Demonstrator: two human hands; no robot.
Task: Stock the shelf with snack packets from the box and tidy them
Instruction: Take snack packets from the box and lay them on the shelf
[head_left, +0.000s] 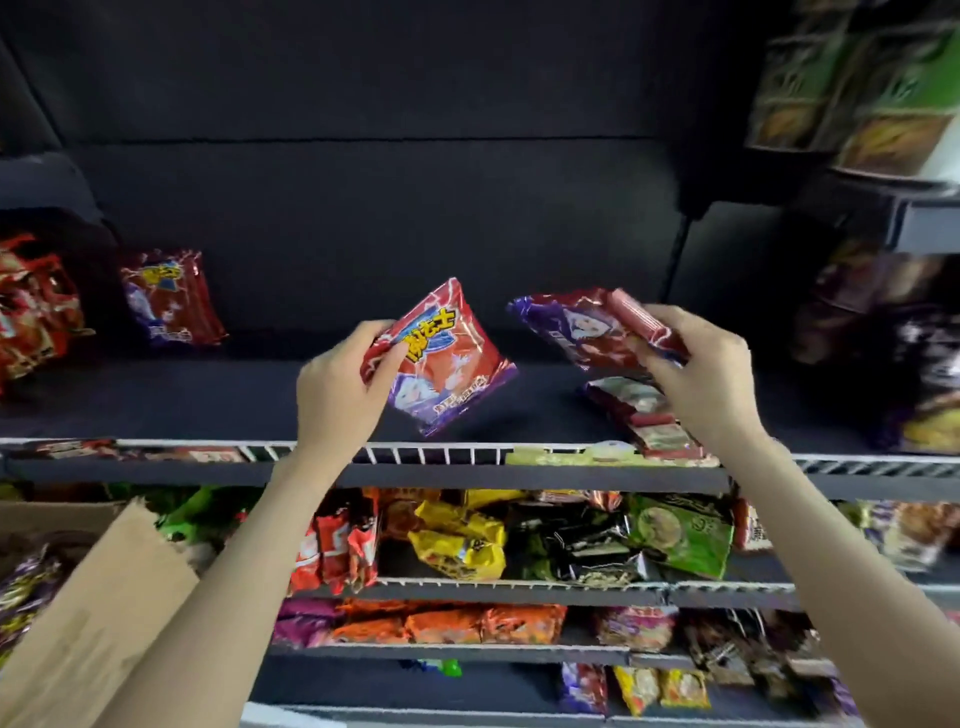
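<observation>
My left hand grips a red and purple snack packet by its left edge, tilted above the dark shelf. My right hand holds another red and purple packet by its right end, also raised over the shelf. Under my right hand a packet lies flat near the white wire rail. One matching packet stands upright at the shelf's back left. The cardboard box sits at lower left, with packets inside.
Red packets crowd the far left of the shelf; dark purple bags fill its right end. Lower shelves hold red, yellow, green and orange packets. Boxes stand on an upper right shelf.
</observation>
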